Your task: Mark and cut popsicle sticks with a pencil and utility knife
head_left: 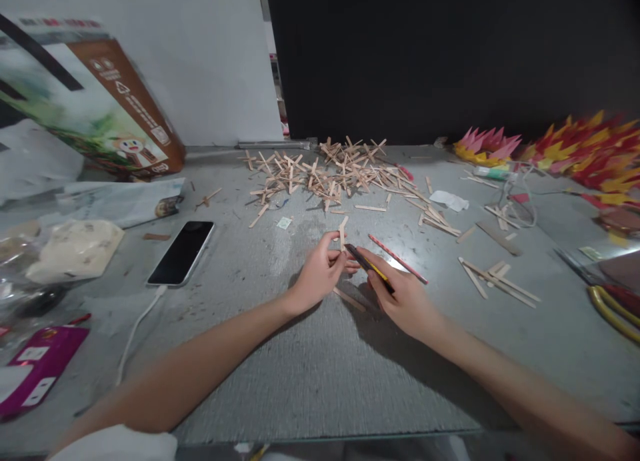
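Between the thumb and fingers of my left hand (319, 274) is a small wooden stick (343, 234), held upright with its top end bent or angled. My right hand (407, 298) grips a yellow and black utility knife (373, 266), its tip close against the stick beside my left fingertips. Whether the blade touches the wood I cannot tell. Under my hands lies a loose wooden strip (350, 299). A red patterned pencil (397, 258) rests on the table just beyond my right hand.
A heap of joined wooden sticks (320, 174) spreads along the back. At left are a phone (183, 253) on a cable, plastic bags and a printed carton (125, 108). Loose strips (500, 281), yellow-handled scissors (613, 311) and red-yellow paper pieces (590, 148) lie right.
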Motion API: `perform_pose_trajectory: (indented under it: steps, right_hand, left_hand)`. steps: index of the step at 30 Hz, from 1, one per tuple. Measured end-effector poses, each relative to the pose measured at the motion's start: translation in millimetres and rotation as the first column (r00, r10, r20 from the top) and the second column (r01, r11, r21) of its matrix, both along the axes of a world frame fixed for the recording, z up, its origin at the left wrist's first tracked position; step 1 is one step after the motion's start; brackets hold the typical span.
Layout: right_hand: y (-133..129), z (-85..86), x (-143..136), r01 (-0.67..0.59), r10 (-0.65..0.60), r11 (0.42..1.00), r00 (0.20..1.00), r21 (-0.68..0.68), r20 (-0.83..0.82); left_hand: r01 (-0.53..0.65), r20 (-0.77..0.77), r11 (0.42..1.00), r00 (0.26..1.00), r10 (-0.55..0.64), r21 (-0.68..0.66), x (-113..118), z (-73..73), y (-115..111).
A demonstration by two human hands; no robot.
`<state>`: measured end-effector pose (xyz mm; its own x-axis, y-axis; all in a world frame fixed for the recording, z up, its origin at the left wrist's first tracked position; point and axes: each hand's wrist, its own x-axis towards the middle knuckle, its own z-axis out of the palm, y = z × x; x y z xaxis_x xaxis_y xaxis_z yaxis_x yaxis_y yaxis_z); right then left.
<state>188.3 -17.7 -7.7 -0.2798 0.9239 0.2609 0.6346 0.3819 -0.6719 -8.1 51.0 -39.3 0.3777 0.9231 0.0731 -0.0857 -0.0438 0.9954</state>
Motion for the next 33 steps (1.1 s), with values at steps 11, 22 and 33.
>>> perform_pose_trajectory:
  steps: [11,22,33]
  right_hand:
    - [-5,1.8,-3,0.007,-0.006,1.000,1.000,-0.003,0.028]
    - [-7,1.9,-6,0.010,-0.019,0.991,0.997,-0.132,-0.071]
    - [-8,-0.1,-10,-0.032,0.035,0.996,0.999,-0.082,0.035]
  left_hand:
    - [-0.003,-0.142,0.992,0.990,0.021,0.123,-4,1.2,-3]
    - [0.033,-0.098,0.990,0.995,-0.020,0.135,-4,3.8,-1]
    - [0.041,0.006,0.999,0.999,-0.041,-0.017,-1,13.5,-2]
